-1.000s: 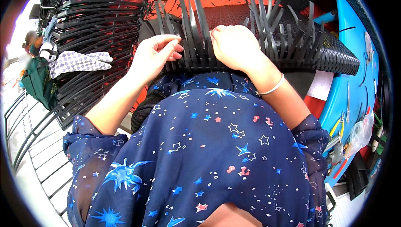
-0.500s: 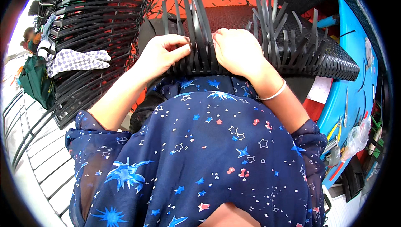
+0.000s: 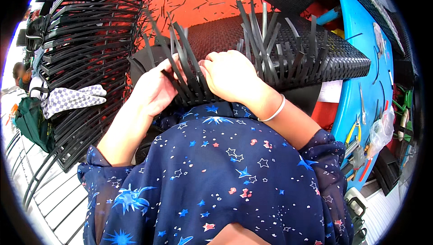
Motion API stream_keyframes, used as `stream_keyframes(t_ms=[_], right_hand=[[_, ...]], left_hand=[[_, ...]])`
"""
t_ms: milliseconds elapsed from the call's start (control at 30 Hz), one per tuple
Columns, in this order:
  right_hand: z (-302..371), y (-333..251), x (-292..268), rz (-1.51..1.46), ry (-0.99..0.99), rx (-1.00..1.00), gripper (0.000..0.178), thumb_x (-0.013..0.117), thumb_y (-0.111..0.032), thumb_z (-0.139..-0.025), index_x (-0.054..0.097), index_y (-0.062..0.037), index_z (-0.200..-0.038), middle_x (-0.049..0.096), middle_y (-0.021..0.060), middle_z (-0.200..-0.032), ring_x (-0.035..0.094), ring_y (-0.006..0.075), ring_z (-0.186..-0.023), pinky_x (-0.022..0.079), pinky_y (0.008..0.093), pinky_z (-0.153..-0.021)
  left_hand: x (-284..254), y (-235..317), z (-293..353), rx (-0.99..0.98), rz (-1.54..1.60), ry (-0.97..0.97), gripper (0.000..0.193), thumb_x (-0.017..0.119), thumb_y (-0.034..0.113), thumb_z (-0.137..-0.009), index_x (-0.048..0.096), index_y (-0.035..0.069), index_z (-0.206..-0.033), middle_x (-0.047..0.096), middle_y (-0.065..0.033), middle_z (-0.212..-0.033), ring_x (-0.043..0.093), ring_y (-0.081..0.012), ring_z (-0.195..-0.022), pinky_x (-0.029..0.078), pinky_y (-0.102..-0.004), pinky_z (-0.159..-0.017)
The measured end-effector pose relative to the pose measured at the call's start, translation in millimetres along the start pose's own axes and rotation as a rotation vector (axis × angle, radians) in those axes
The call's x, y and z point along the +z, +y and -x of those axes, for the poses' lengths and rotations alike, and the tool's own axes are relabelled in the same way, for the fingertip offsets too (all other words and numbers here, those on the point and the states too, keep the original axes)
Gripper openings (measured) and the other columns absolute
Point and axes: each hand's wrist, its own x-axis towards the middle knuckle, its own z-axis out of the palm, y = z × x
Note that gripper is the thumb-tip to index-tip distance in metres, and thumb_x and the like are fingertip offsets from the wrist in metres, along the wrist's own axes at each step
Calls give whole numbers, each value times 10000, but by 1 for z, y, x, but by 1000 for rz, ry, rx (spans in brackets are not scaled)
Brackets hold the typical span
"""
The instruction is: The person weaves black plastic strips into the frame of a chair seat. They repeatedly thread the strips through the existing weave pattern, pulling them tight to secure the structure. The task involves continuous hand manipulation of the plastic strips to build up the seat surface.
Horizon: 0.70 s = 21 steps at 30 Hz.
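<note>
Both hands have drawn together: left hand (image 3: 155,89) and right hand (image 3: 230,76) pinch black strips (image 3: 182,71) at the woven panel (image 3: 315,60), whose many upright ends remain unwoven.

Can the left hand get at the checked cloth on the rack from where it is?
Probably yes. The left hand is on the black weaving strips, and the checked cloth lies on the rack to its left with nothing visible between them.
</note>
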Motion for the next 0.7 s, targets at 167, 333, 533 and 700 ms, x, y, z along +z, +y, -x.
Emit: stream_keyframes(t_ms=[167, 333, 533, 700], right_hand=[[12, -1, -2, -14, 46, 2, 285, 507, -239, -988, 726, -57, -960, 686, 124, -865, 690, 309, -825, 527, 433, -815], [5, -3, -3, 22, 16, 24, 311, 488, -261, -998, 717, -68, -915, 673, 119, -842, 689, 308, -816, 528, 437, -808], [-1, -5, -5, 17, -7, 39, 377, 450, -292, -1015, 726, -74, -878, 680, 130, -852, 689, 318, -815, 525, 458, -776], [-2, -5, -4, 3, 9, 15, 402, 438, -298, -1019, 738, -74, -872, 699, 140, -854, 699, 333, -795, 532, 471, -779]], left_hand=[[18, -3, 8, -140, -19, -83, 473, 539, 293, -1026, 385, 155, -602, 317, 41, -570, 342, -106, -530, 300, -275, -520], [39, 2, 50, -88, -348, 39, 503, 550, 282, -1000, 398, 150, -540, 325, 41, -515, 272, -105, -467, 255, -281, -498], [47, 9, 67, 16, -577, 69, 503, 543, 238, -1000, 417, 128, -526, 361, 30, -504, 294, -100, -477, 250, -293, -516], [44, 16, 68, 3, -580, 10, 520, 537, 246, -1003, 416, 127, -512, 354, 22, -488, 309, -115, -477, 253, -295, -525]])
